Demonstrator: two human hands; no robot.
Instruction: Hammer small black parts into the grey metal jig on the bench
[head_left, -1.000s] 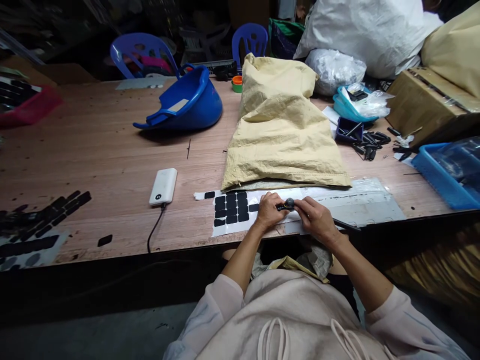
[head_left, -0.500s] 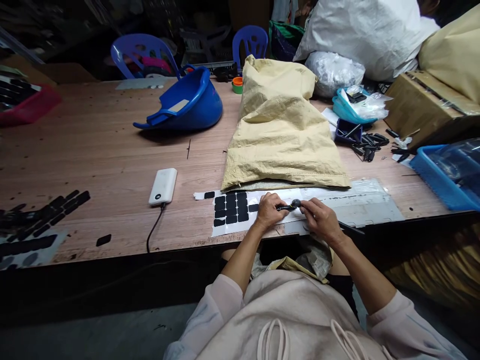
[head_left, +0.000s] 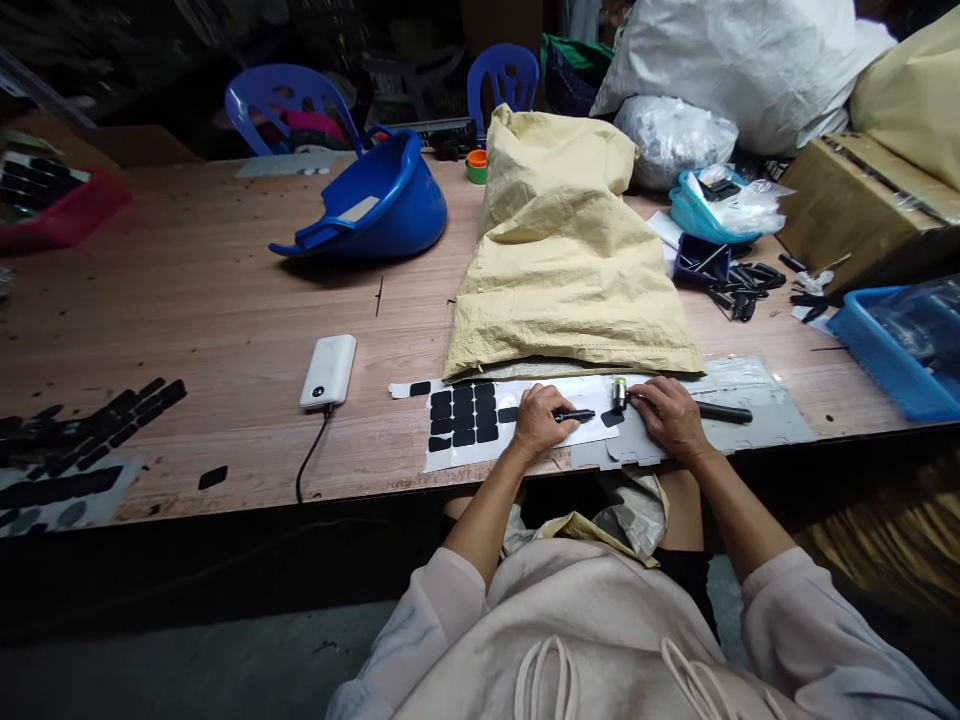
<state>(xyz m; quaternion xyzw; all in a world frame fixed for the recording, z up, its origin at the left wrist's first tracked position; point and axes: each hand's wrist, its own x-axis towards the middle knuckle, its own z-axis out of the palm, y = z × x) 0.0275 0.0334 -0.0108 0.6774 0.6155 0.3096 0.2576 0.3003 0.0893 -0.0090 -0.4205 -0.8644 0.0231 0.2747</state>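
Cylinder [head_left: 619, 394] sits just left of right hand [head_left: 669, 418], grip unclear; left hand [head_left: 538, 422] pinches black piece [head_left: 580, 414] jutting rightward

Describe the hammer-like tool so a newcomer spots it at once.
Find the big tan sack on the table. Just in front, the right hand holds the hammer-like tool. Unlike the thin black piece in the left hand, it has a shiny silvery head.

A blue basin [head_left: 409, 212] lies beyond what's probably a power bank [head_left: 331, 366].
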